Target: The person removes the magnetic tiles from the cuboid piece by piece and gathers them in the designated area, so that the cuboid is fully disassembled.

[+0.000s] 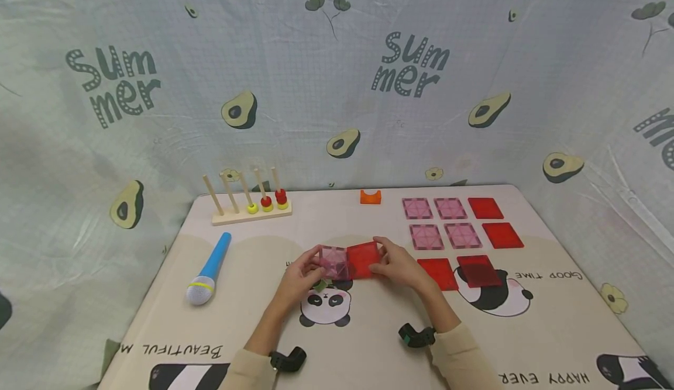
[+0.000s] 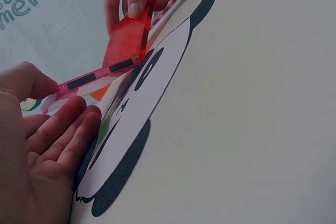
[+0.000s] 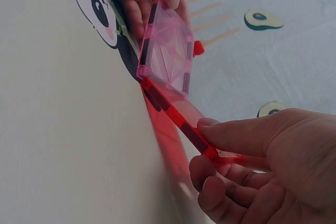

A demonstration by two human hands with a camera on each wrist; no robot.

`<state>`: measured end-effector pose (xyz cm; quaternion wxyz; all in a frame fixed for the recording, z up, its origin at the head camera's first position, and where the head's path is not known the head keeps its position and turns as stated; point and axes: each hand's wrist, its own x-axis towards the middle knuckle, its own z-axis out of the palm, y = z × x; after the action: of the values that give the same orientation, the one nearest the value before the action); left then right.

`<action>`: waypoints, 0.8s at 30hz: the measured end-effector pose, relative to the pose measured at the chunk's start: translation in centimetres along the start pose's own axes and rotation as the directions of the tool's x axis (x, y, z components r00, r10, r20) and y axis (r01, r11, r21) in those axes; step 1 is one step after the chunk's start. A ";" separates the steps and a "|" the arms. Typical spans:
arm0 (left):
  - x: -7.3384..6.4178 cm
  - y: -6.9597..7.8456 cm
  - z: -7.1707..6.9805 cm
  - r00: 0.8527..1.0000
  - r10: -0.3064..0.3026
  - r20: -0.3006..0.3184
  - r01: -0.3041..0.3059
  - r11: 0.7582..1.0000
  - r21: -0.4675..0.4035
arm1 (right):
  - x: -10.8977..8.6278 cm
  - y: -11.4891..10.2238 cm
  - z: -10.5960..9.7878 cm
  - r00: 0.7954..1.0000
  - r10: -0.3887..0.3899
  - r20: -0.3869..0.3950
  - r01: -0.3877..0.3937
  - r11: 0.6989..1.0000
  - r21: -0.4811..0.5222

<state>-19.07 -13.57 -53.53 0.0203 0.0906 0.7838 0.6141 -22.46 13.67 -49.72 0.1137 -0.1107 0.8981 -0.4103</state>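
Note:
My left hand (image 1: 298, 278) pinches a translucent pink magnetic tile (image 1: 333, 262) by its left edge, between thumb and fingers. On the other side, my right hand (image 1: 398, 263) grips a clear red magnetic tile (image 1: 363, 260) at its right edge. The two square tiles meet edge to edge over the panda face printed on the cloth. In the right wrist view, the red tile (image 3: 184, 125) slants up from the joint toward my right thumb, and the pink tile (image 3: 167, 45) rises toward my left hand. Dark magnet strips show along their rims.
Several pink tiles (image 1: 416, 208) lie in rows at the back right, with red tiles (image 1: 502, 235) beside and in front of them. An orange arch block (image 1: 371, 197) sits at the back edge. On the left are a bead-peg counter (image 1: 253, 217) and a toy microphone (image 1: 210, 270).

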 end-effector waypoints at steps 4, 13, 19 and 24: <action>0.0 0.1 0.0 1.000 -0.017 -0.007 0.017 1.000 0.001 | 0.0 0.0 0.0 1.000 -0.005 -0.001 0.005 1.000 0.001; 0.1 0.2 0.3 0.999 -0.042 -0.028 0.042 0.999 -0.011 | 0.0 0.1 0.0 1.000 -0.013 0.006 0.013 1.000 0.001; 0.2 -0.1 0.2 0.999 -0.038 -0.017 0.039 0.999 0.018 | 0.0 0.1 0.0 1.000 -0.008 0.007 0.008 1.000 0.001; 0.2 -0.1 0.2 0.999 -0.042 -0.010 0.042 0.999 0.027 | 0.0 0.1 0.1 1.000 0.007 0.004 -0.007 1.000 0.012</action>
<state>-19.26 -13.40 -53.60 0.0282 0.0714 0.7940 0.6030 -22.45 13.71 -49.88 0.1174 -0.1077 0.8956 -0.4153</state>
